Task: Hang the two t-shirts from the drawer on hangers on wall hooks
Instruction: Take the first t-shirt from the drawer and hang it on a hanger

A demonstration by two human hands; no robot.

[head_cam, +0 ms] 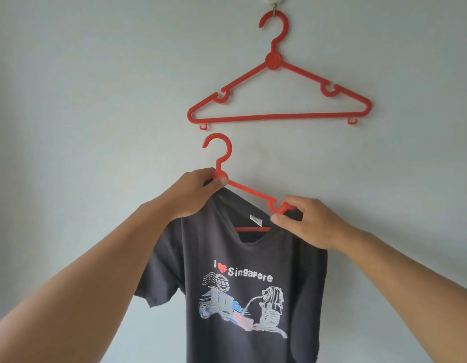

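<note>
Left hand (pixel 193 195) pinches the red hanger (pixel 249 191) neck; right hand (pixel 309 224) pinches its shoulder notch — seat the dark t-shirt (pixel 253 284) evenly, then hook up at 12 o'clock.

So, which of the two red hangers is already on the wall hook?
The upper, bare hanger, hooked on the wall hook. The lower hanger carries the dark t-shirt.
</note>
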